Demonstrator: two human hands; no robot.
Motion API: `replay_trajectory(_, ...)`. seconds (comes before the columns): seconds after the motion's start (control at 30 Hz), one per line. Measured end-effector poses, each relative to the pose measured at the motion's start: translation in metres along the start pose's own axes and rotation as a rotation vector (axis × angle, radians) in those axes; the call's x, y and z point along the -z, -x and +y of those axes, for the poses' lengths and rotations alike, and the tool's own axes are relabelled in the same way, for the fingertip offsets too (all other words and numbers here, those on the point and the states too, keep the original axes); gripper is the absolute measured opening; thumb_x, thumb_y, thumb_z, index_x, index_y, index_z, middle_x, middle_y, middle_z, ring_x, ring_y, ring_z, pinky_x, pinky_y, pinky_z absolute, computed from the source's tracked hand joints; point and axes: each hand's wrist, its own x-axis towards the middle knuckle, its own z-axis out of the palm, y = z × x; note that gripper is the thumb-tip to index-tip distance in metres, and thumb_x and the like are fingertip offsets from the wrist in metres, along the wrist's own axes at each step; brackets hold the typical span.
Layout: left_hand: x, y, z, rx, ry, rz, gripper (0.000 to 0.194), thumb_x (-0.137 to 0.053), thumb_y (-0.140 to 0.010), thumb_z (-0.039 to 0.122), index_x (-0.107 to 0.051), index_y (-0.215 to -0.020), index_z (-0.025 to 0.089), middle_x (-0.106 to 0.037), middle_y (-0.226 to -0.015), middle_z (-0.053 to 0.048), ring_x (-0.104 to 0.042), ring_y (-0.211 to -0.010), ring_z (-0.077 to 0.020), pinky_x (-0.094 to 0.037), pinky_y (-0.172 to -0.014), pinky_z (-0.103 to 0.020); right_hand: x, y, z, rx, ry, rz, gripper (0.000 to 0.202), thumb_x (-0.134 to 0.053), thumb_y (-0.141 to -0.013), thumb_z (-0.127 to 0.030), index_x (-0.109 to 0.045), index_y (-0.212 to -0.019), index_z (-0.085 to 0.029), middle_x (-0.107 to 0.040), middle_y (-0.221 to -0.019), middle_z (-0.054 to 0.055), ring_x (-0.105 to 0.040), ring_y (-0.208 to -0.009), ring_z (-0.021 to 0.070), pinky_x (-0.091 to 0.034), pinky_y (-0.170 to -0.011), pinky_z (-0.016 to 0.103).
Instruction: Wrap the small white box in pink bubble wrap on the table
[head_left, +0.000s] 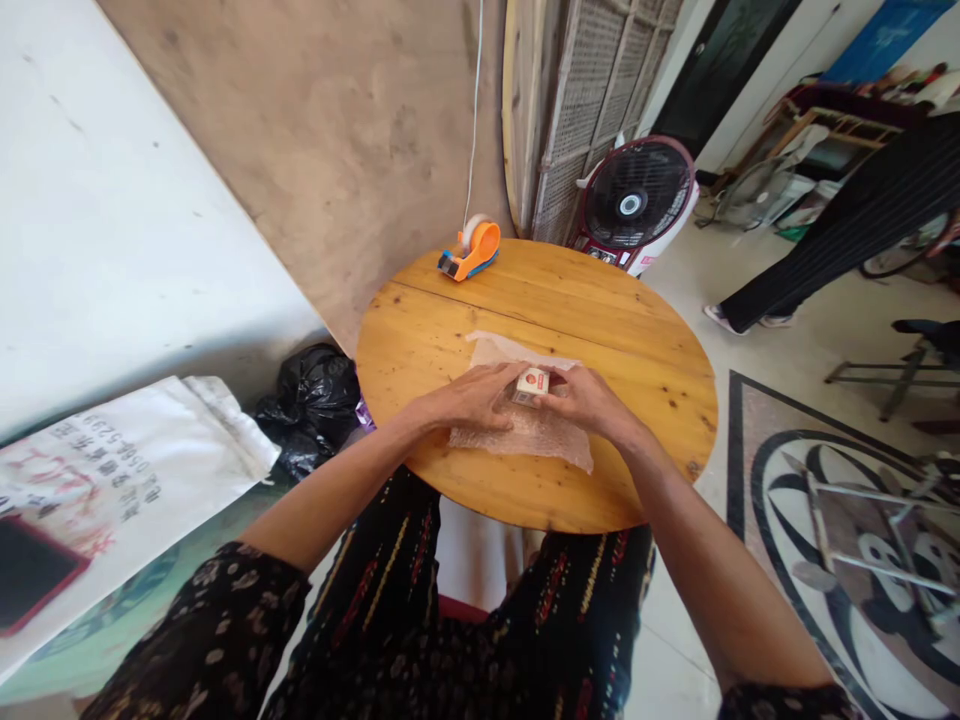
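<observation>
Dk patterned trousers [375,565] under rd knotty wood tbl [645,330] nr fan [634,195], L hand [480,397] w/ fingers spread, R hand [585,400] pinching boxy carton [532,383] over bubble wrap [551,440].

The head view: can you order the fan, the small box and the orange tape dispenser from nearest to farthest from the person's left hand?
1. Small box: just right of the left hand.
2. Orange tape dispenser: near the far edge of the table.
3. Fan: on the right, beyond the table.
</observation>
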Motion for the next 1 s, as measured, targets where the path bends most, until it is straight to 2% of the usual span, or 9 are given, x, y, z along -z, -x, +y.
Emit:
replay_trajectory(0.17, -0.004, 0.013, 0.012, -0.014, -0.049, 0.104, 0.082, -0.065, -0.076, 0.032, -0.027, -0.148, 0.019, -0.033, -0.153, -0.017, -0.034, -0.141, -0.0308, -0.035, -0.111, -0.046, 0.001, 0.002, 0.003, 0.013, -0.037, -0.025, 0.048, -0.070, -0.075, -0.035, -0.064, -0.122, -0.028, -0.075, -0.102, 0.003, -0.068, -0.096, 0.0297, -0.051, -0.086, 0.039)
replay_trajectory(0.23, -0.003, 0.023, 0.024, 0.000, -0.097, 0.137, 0.078, -0.065, -0.078, 0.040, -0.032, -0.146, 0.020, -0.032, -0.154, -0.017, -0.033, -0.141, -0.0316, -0.033, -0.112, -0.048, 0.000, 0.003, 0.006, 0.025, -0.047, -0.018, 0.052, -0.070, -0.076, -0.039, -0.062, -0.126, -0.026, -0.074, -0.108, 0.005, -0.067, -0.099, 0.0300, -0.051, -0.088, 0.041)
replay_trajectory(0.33, -0.003, 0.036, 0.041, -0.033, -0.235, 0.137, 0.081, -0.072, -0.071, 0.051, -0.043, -0.140, 0.022, -0.034, -0.152, -0.017, -0.034, -0.139, -0.0350, -0.029, -0.113, -0.051, -0.001, 0.002, 0.012, 0.041, -0.080, -0.022, 0.054, -0.066, -0.079, -0.043, -0.060, -0.128, -0.023, -0.068, -0.120, 0.009, -0.066, -0.104, 0.0297, -0.051, -0.091, 0.042)
replay_trajectory(0.4, -0.006, 0.040, 0.047, -0.060, -0.324, 0.132, 0.068, -0.073, -0.072, 0.044, -0.052, -0.132, 0.020, -0.038, -0.150, -0.016, -0.035, -0.138, -0.0354, -0.029, -0.113, -0.052, -0.001, 0.001, 0.013, 0.014, -0.107, -0.025, 0.055, -0.065, -0.079, -0.045, -0.059, -0.129, -0.021, -0.065, -0.126, 0.011, -0.066, -0.106, 0.0298, -0.052, -0.091, 0.042)
replay_trajectory(0.5, -0.015, 0.036, 0.045, -0.054, -0.380, 0.204, 0.029, -0.060, -0.084, 0.024, -0.065, -0.112, 0.018, -0.050, -0.142, -0.014, -0.047, -0.129, -0.0304, -0.037, -0.108, -0.048, 0.002, 0.001, 0.011, -0.019, -0.134, -0.030, 0.055, -0.067, -0.078, -0.046, -0.060, -0.126, -0.022, -0.067, -0.123, 0.010, -0.066, -0.104, 0.0294, -0.052, -0.088, 0.040)
replay_trajectory(0.57, -0.020, 0.028, 0.040, -0.020, -0.331, 0.294, 0.018, -0.054, -0.087, 0.019, -0.069, -0.095, 0.019, -0.058, -0.134, -0.010, -0.055, -0.120, -0.0262, -0.044, -0.102, -0.044, 0.005, 0.002, 0.008, 0.009, -0.150, -0.050, 0.047, -0.064, -0.080, -0.045, -0.063, -0.122, -0.023, -0.071, -0.114, 0.007, -0.067, -0.099, 0.0277, -0.052, -0.085, 0.037)
replay_trajectory(0.7, -0.022, 0.006, 0.027, 0.096, -0.171, 0.462, 0.021, -0.054, -0.082, 0.017, -0.071, -0.095, 0.019, -0.066, -0.122, -0.008, -0.061, -0.113, -0.0227, -0.049, -0.098, -0.040, 0.012, 0.004, 0.002, 0.061, -0.144, -0.089, 0.039, -0.050, -0.089, -0.048, -0.067, -0.114, -0.023, -0.073, -0.096, 0.002, -0.067, -0.088, 0.0235, -0.051, -0.079, 0.034)
replay_trajectory(0.87, -0.016, -0.014, 0.018, 0.178, 0.063, 0.478, 0.014, -0.055, -0.078, 0.019, -0.069, -0.083, 0.018, -0.070, -0.113, -0.006, -0.064, -0.107, -0.0207, -0.051, -0.095, -0.035, 0.017, 0.006, -0.001, -0.043, -0.163, -0.098, 0.052, -0.035, -0.094, -0.058, -0.071, -0.103, -0.022, -0.065, -0.063, 0.000, -0.063, -0.069, 0.0213, -0.050, -0.066, 0.032)
replay_trajectory(1.0, -0.012, -0.021, 0.017, 0.260, 0.191, 0.424, 0.015, -0.056, -0.077, 0.021, -0.069, -0.083, 0.017, -0.073, -0.092, -0.004, -0.066, -0.085, -0.0168, -0.051, -0.078, -0.028, 0.021, 0.006, 0.001, -0.107, -0.212, -0.109, 0.065, -0.030, -0.091, -0.069, -0.073, -0.087, -0.020, -0.067, -0.066, 0.003, -0.065, -0.074, 0.0238, -0.051, -0.071, 0.036)
